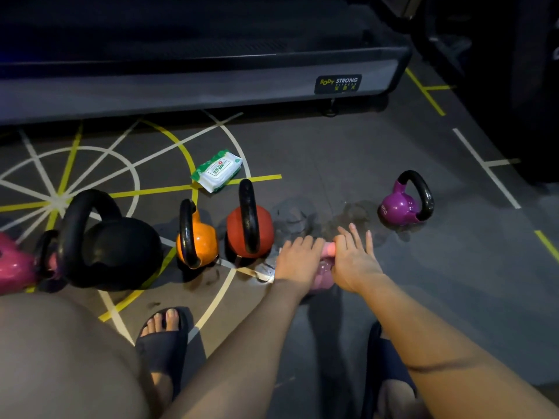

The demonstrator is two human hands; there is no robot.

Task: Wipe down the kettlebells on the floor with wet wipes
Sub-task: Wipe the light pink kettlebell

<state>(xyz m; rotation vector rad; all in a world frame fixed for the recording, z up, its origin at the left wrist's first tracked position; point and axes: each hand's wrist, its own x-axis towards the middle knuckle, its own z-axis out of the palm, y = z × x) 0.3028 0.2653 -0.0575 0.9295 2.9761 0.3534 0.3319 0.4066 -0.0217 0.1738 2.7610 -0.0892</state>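
Nearest the lens, a bare knee (60, 358) and a foot in a dark slide sandal (165, 343) are seen on the dark rubber floor (453, 267), which is painted with white and yellow lines. Just beyond, a small glossy pale pink kettlebell (325, 282) is held between both hands. The left hand (298, 258) is curled in a closed grip over its rounded handle, and the right hand (354, 261) is laid against it, grip open, fingers straight. No wipe can be made out under either palm. Damp smears nearby suggest wiping is underway; how many bells are finished cannot be told. A magenta kettlebell (12, 264), large matt black kettlebell (121, 252), orange kettlebell (202, 240), red kettlebell (236, 231) and purple kettlebell (399, 207), all black-handled, are ranged alongside, with the soft white-and-green wet wipes pack (216, 170) behind them.
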